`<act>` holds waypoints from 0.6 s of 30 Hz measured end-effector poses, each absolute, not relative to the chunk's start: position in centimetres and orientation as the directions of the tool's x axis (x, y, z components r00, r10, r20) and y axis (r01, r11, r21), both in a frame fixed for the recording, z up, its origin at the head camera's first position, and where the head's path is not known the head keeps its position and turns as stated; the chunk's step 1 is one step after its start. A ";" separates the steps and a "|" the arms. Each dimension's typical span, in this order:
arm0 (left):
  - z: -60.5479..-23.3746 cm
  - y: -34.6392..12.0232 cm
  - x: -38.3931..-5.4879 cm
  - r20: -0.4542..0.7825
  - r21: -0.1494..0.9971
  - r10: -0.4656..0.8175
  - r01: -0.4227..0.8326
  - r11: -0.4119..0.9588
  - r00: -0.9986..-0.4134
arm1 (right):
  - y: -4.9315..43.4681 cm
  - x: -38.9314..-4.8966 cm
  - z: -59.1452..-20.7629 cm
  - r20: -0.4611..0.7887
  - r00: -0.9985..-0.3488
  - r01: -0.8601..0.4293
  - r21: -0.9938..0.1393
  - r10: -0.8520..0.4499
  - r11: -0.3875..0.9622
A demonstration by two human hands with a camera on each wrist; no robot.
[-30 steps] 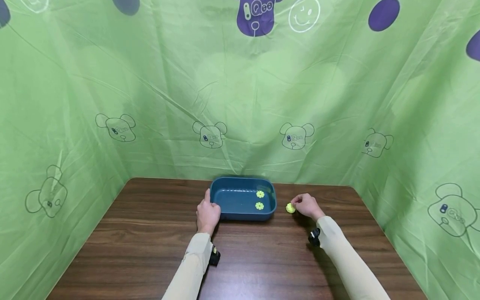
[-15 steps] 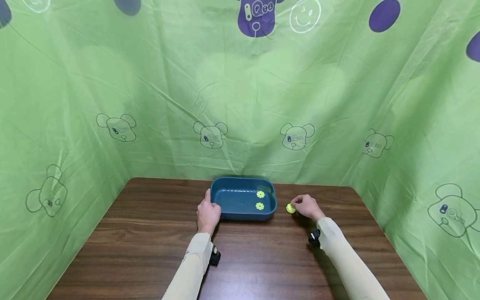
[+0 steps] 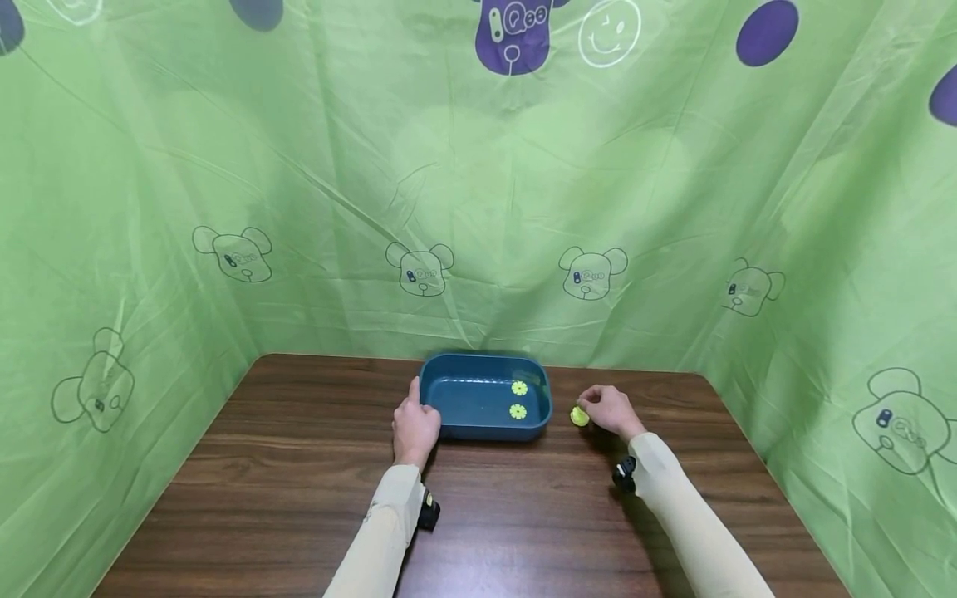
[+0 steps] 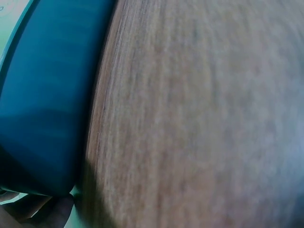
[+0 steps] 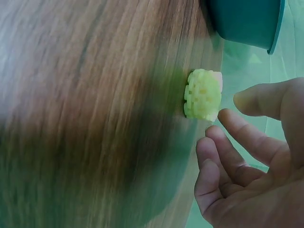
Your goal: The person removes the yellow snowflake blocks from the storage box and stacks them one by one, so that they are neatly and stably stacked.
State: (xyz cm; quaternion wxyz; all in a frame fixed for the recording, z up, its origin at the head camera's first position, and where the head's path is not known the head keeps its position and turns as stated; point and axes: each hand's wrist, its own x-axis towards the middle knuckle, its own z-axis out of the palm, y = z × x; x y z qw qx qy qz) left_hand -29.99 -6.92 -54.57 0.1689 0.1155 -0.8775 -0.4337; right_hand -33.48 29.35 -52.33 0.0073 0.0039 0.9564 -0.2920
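Observation:
A dark blue-green rectangular container (image 3: 486,433) stands near the back of the table. Against its left side my left hand (image 3: 415,428) rests, index finger straight along the wall and thumb at the near corner. In the left wrist view, fingertips (image 4: 59,211) show at the container's lower edge (image 4: 42,104). Two yellow-green flower-shaped pieces lie inside, a far one (image 3: 519,388) and a near one (image 3: 517,411). To the right sits a small stack of similar pieces (image 5: 203,95). My right hand (image 3: 607,409) hovers at its top, thumb (image 5: 259,99) and index finger apart, fingertips right beside the uppermost piece.
The brown wood-grain table (image 3: 516,515) ends at a green printed cloth (image 3: 493,208) behind and on both sides. Black wrist cameras sit on the left cuff (image 3: 429,509) and the right cuff (image 3: 624,475).
My right hand has shifted very slightly left over the stack. The left hand, the container and the two pieces inside keep their places.

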 end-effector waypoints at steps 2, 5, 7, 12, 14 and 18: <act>-54.6 -6.9 -30.0 0.198 0.801 -0.349 -0.054 0.596 -0.916 | 29.1 -33.6 -52.4 -0.005 -1.000 0.002 -0.560 -0.001 0.829; -54.6 -6.9 -30.0 0.193 0.802 -0.350 -0.059 0.594 -0.917 | 28.5 -33.9 -52.2 0.020 -1.000 -0.014 -0.570 -0.003 0.821; -54.6 -6.9 -29.9 0.197 0.799 -0.350 -0.057 0.598 -0.916 | 27.8 -34.2 -51.9 0.050 -0.999 -0.032 -0.580 -0.003 0.814; -54.4 -6.9 -29.9 0.196 0.801 -0.351 -0.057 0.596 -0.916 | 25.1 -34.9 -50.0 0.126 -0.992 -0.076 -0.607 0.001 0.791; -54.4 -6.9 -29.9 0.191 0.802 -0.351 -0.061 0.595 -0.917 | 23.7 -35.1 -49.0 0.153 -0.988 -0.100 -0.615 -0.006 0.782; -54.3 -6.8 -29.8 0.190 0.798 -0.353 -0.065 0.599 -0.916 | 21.1 -35.3 -47.6 0.198 -0.979 -0.159 -0.635 -0.040 0.756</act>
